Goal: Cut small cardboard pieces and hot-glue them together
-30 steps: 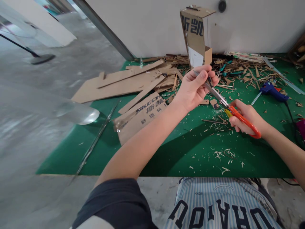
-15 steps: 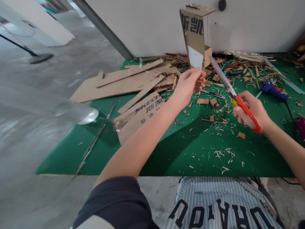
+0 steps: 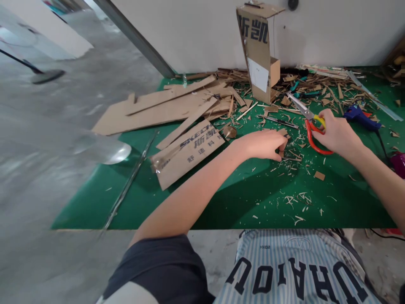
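Observation:
My left hand (image 3: pixel 267 144) is low over the green tabletop, its thumb and fingers curled round the left end of a thin dark strip (image 3: pixel 292 159) with a small cardboard tab. The fingertips partly hide that end. My right hand (image 3: pixel 340 131) holds scissors (image 3: pixel 303 110) with red and yellow handles. Their blades point away from me and to the left, with the red handle loop hanging below the fingers. Just beyond my left hand lies a utility knife (image 3: pixel 281 122). Small cardboard pieces and pale shavings surround both hands.
A tall cardboard stand (image 3: pixel 261 80) rises at the back. Cardboard sheets (image 3: pixel 152 107) and a printed cardboard piece (image 3: pixel 193 154) lie left. A blue glue gun (image 3: pixel 362 118) is at right. Scraps pile along the wall; a clear plastic strip (image 3: pixel 133 177) crosses the left side.
My left hand has come down from in front of the stand to the thin strip on the table. The scissors in my right hand have turned and lowered, their handles now apart.

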The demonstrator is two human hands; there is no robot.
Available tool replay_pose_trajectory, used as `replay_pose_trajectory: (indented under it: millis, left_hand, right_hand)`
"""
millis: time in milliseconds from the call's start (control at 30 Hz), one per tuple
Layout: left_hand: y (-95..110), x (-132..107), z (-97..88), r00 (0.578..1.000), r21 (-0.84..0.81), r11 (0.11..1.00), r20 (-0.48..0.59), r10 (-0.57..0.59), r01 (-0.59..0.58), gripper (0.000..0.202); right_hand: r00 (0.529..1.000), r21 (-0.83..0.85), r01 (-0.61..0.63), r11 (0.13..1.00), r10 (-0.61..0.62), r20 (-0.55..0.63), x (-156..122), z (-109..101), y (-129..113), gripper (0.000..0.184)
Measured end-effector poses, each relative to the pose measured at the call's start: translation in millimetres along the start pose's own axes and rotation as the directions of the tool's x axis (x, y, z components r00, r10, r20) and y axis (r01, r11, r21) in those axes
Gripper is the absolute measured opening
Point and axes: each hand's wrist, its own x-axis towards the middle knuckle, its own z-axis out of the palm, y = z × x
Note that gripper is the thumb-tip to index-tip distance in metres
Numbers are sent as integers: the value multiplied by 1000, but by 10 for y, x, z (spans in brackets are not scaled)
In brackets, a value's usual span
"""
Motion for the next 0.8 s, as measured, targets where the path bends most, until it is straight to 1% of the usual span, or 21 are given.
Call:
replay_pose_trajectory:
  millis: [100,167,233,300,333,367,400,433,467,500,567,600,633,700,733,767,800]
  left_hand:
    - [-4,3,-40,999,-64,997,-32,31,-34,18]
    - [17,-3,-96,996,-89,995,-79,29,-36,18]
    - [50,-19,-157,990,-119,992,-134,34,-50,16]
    - [80,-50,-206,977,-152,986,-210,30,-63,15]
    - [89,-71,-221,966,-162,985,-260,11,-55,16]
    - [90,-94,-228,949,-173,984,-314,-18,-39,16]
    - [85,-120,-226,928,-181,983,-370,-49,-20,17]
    - [71,-144,-217,902,-190,982,-424,-81,-1,18]
    - [52,-167,-200,876,-206,979,-469,-108,11,19]
    - [29,-186,-179,852,-224,975,-507,-130,15,20]
    - [-14,-212,-129,811,-256,966,-560,-169,24,22]
    - [-28,-219,-103,795,-271,962,-579,-183,24,23]
    - [-32,-221,-78,779,-287,958,-597,-193,17,23]
    - [-8,-220,-30,753,-329,944,-624,-211,-8,24]
    - [20,-218,-6,741,-357,933,-634,-220,-29,24]
    - [57,-215,19,734,-393,918,-638,-231,-53,24]
    - [100,-211,45,733,-430,899,-639,-234,-87,24]
  right_hand:
    - [997,-200,78,977,-72,36,103,1,-70,36]
    - [990,-281,135,950,-120,68,161,-49,-123,28]
    - [981,-320,194,927,-184,61,161,-141,-179,27]
    - [968,-308,249,918,-246,48,67,-251,-224,29]
    - [962,-276,274,921,-261,83,-15,-298,-236,28]
    - [949,-205,302,931,-275,154,-117,-334,-237,28]
    - [926,-103,313,944,-280,253,-231,-353,-227,30]
    - [890,-19,314,949,-288,354,-348,-355,-204,30]
    - [844,41,331,943,-315,433,-460,-342,-173,26]
    - [819,76,349,934,-343,461,-556,-317,-135,18]
    - [795,123,349,929,-363,486,-684,-257,-57,7]
    - [775,169,350,921,-386,500,-710,-233,-24,7]
    - [766,206,346,915,-402,502,-713,-218,0,8]
    - [765,293,324,900,-431,479,-665,-212,14,11]
    - [785,357,283,890,-429,446,-623,-216,1,10]
    - [824,446,213,869,-405,397,-576,-218,-26,9]
    - [868,566,117,816,-361,341,-526,-215,-67,9]
